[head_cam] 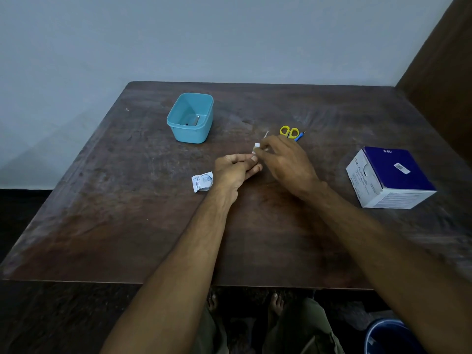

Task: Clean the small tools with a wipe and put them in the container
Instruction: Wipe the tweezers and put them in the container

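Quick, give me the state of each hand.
Left hand: fingers curled, apparently gripping something small; what it is cannot be told.
Right hand: pinches the white wipe.

Both hands forward, left hand (236, 169) and right hand (286, 159) fingertips curled, touching

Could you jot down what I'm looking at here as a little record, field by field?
Setting: dark wooden table against a pale wall
Left hand: fingers curled, grip contents unclear
Right hand: pinches a white wipe around a thin metal tool
Container: light blue tub, a small metal tool already inside
Waiting: yellow-handled scissors beyond the right hand
Torn wrapper: beside the left hand
Swab box: blue and white, at the right
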Tool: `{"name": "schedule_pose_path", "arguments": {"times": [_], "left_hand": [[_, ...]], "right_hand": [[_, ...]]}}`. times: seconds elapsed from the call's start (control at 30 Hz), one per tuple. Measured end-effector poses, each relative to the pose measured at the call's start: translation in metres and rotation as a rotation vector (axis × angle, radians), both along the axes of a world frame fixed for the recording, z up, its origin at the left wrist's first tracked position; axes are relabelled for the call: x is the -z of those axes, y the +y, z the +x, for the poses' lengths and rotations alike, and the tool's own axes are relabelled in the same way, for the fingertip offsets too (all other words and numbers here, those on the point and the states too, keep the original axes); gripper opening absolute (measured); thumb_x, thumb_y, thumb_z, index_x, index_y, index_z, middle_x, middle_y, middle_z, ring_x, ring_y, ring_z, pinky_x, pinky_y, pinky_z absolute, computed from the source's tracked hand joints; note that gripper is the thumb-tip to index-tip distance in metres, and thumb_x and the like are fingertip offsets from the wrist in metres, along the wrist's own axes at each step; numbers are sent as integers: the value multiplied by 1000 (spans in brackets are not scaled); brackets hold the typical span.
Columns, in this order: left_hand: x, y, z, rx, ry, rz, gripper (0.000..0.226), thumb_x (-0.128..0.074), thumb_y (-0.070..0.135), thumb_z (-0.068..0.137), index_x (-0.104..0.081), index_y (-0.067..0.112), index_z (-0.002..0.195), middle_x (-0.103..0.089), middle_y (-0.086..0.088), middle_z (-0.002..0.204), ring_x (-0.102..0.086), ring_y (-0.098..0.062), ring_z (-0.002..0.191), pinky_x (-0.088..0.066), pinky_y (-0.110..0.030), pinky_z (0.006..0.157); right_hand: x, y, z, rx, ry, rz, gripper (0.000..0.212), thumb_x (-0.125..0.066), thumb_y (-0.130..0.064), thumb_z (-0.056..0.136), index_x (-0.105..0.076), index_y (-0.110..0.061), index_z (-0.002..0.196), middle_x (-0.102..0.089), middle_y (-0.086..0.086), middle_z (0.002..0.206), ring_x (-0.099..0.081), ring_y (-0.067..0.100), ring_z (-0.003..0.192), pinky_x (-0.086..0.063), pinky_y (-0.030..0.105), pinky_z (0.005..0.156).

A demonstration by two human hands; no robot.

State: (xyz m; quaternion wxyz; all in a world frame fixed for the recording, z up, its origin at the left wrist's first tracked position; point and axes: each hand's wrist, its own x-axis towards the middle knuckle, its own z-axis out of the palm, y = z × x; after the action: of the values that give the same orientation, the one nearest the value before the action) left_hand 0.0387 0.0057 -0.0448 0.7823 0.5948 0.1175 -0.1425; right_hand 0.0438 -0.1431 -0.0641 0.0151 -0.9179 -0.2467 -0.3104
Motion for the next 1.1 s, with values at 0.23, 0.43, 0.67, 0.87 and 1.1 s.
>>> {"name": "schedule_pose_path", "arguments": {"times": [0.23, 0.43, 0.67, 0.87, 1.1], "left_hand": [[-1, 1, 1, -4, 12, -1, 4, -66, -2, 87, -68, -4, 89, -69, -13, 80, -68, -11, 62, -59, -18, 69], [-2, 1, 1, 10, 21, 12, 5, -65, -2, 87, -67, -5, 90, -68, -11, 80, -68, -10, 59, -59, -18, 68], [0, 0, 1, 17, 10, 19, 4, -64, -2, 88, -67, -5, 89, -68, -12, 80, -67, -9, 58, -58, -18, 69], [-1, 1, 0, 26, 7, 36, 3, -64, -2, 88, -67, -3, 87, -67, -11, 76, -68, -9, 56, -59, -18, 68], [2, 0, 0, 13, -31, 43, 2, -65, -2, 87, -68, -1, 86, -68, -11, 78, -68, -10, 60, -58, -17, 66]], "right_hand": [[-4, -2, 0, -1, -19, -12, 22, -55, -10, 88, -69, -7, 104, -64, 12, 98, -58, 32, 81, -43, 36, 63], [-8, -7, 5, -12, -34, 37, 25, -52, -8, 85, -70, -5, 102, -64, 14, 96, -59, 33, 79, -47, 38, 62], [0, -4, -3, -49, 1, -68, 24, -60, -5, 83, -68, -5, 106, -62, 14, 99, -57, 32, 81, -44, 38, 64], [-11, -13, 11, 19, -68, 119, 31, -45, -11, 88, -71, -4, 102, -65, 15, 93, -58, 35, 74, -49, 42, 59], [-10, -10, 4, 47, -13, 302, 29, -47, -11, 90, -73, -6, 103, -63, 12, 94, -58, 28, 78, -49, 37, 65]]}}
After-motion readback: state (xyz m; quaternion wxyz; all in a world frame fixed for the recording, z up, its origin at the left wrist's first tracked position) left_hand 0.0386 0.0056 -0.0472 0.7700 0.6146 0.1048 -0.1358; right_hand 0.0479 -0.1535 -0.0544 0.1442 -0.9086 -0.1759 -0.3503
